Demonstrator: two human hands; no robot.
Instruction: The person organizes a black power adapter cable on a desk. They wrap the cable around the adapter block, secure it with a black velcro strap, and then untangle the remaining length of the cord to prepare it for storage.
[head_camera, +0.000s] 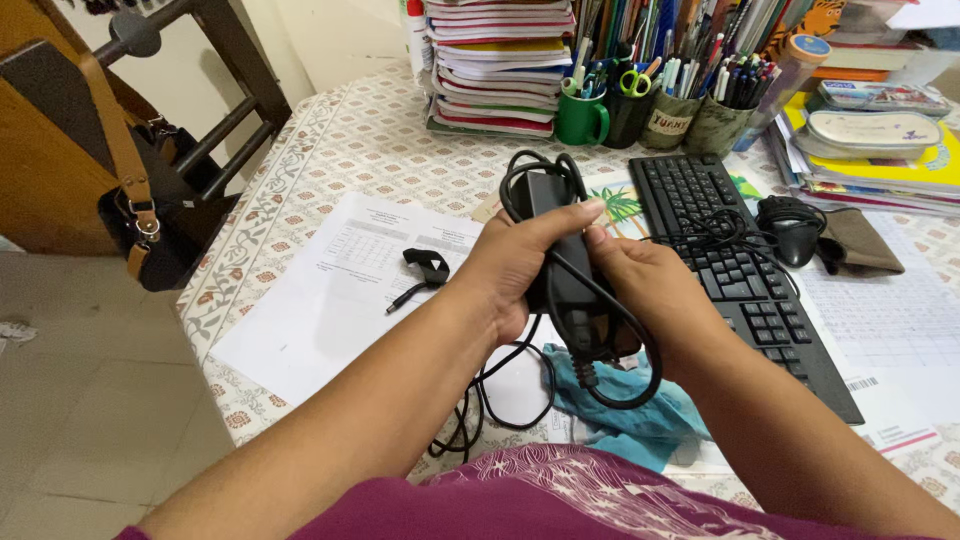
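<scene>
We hold a black power adapter (566, 262) up over the table (340, 150), both hands wrapped about it; our left hand (505, 270) grips its left side with the thumb laid across the top, and our right hand (645, 290) clasps the right side, fingers curled behind; a black cable (620, 330) runs in loops around the adapter, one loop standing above it and another hanging below our right hand; more of the cable trails down to the table edge near our lap, and its plug end (400, 298) lies on a white printed sheet (330, 290) to the left; beneath our hands lies a blue cloth (630, 415); a black keyboard (740, 270) sits just to the right, with a black mouse (795, 230) beside it; farther back stand a green mug (582, 118) of pens and a stack of notebooks (495, 65); a brown-strapped bag (140, 220) hangs off to the left.
</scene>
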